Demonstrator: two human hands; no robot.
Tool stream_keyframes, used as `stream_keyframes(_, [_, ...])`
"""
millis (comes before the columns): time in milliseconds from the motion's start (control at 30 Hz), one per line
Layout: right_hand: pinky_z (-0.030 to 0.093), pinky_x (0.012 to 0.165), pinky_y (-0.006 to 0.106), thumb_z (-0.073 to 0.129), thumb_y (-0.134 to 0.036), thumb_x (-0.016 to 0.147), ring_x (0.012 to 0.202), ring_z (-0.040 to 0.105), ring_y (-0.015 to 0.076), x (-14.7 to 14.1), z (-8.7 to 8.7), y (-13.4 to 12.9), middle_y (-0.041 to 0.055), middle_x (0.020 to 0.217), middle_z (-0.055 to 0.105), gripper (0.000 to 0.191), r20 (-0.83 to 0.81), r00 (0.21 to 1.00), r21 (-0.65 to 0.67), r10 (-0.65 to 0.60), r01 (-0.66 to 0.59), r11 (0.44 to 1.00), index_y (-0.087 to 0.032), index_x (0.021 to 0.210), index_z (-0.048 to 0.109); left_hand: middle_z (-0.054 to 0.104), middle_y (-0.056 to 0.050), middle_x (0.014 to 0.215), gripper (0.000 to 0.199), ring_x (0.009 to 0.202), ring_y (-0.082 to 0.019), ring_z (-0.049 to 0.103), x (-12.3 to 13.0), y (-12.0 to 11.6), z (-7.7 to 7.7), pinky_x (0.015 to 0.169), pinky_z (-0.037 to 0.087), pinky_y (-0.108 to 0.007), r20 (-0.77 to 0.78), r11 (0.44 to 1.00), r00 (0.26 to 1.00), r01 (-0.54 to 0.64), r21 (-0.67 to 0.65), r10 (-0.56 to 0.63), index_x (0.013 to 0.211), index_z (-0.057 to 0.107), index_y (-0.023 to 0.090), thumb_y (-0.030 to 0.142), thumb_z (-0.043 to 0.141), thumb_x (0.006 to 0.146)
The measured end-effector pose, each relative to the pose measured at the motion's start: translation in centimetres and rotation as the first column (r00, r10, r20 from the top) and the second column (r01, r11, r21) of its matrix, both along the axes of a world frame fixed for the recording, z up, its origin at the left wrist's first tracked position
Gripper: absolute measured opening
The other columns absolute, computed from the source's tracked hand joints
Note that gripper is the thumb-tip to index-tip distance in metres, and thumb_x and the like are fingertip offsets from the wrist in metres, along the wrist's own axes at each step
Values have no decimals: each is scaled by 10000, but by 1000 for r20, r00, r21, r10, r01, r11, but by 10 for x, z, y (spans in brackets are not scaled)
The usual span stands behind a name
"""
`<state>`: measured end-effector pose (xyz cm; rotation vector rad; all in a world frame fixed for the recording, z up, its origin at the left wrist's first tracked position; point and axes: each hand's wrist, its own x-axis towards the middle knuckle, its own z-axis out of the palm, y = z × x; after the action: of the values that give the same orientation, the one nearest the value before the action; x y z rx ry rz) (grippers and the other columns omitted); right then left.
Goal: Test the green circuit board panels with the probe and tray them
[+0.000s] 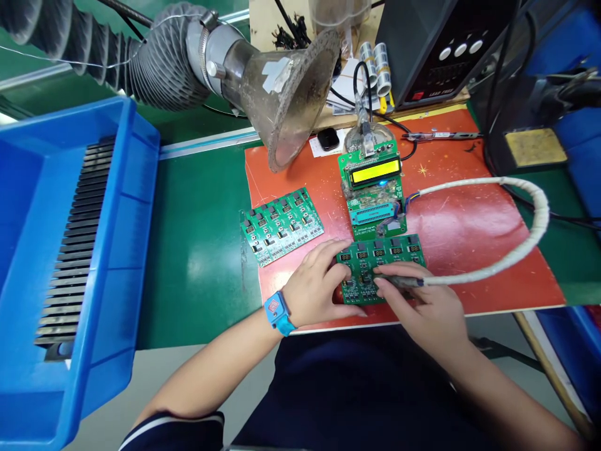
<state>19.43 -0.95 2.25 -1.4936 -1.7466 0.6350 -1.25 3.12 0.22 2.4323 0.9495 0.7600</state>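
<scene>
A green circuit board with a row of small displays (385, 245) lies on the red mat (493, 250) in front of me. My left hand (318, 282), with a blue wrist strap (277, 310), grips this board's left edge between fingers and thumb. In my right hand (427, 307) is a dark probe (402, 281) on a white-wrapped cable (521, 244); its tip meets the board near the middle. Just beyond sits a green programmer board (347, 216) with a lit yellow screen (375, 171). A second display board (282, 224) lies to the left.
At the left stands a blue bin (124, 219) holding a black slotted rack (79, 244). A fume extractor funnel (295, 88) hangs over the mat's back edge. Behind are a black machine (436, 50), a tweezers-like tool (444, 135) and a yellow sponge (536, 148).
</scene>
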Motion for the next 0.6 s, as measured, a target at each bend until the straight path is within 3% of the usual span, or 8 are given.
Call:
stream_keyframes(300, [592,632,294,622,-205,878,805,706,189,-5,-1,2,42,862,722,57,-4,999,53,-35,35,998,-228,895,671,491,-218,1371,561,1301,-356,473,-1,-2,1,1039,452,-562,-6,1000,1000,-7,-26,7,934,551,174,655,721,702])
stream_keyframes(500, [591,795,347,625,-204,885,883,694,195,0,-1,1,44,910,718,75,-28,1000,22,11,-10,1000,-224,940,671,489,-217,1367,563,1304,-350,474,0,-2,1,1048,450,-551,-16,1000,1000,-7,-28,6,928,553,172,660,718,703])
stream_keyframes(600, [589,803,347,624,-199,888,888,688,190,1,-2,0,48,919,712,75,-50,998,13,24,-23,1000,-216,946,668,495,-232,1354,579,1292,-349,481,0,-1,1,1047,455,-542,-14,1000,1000,-4,-7,4,922,547,160,656,733,689])
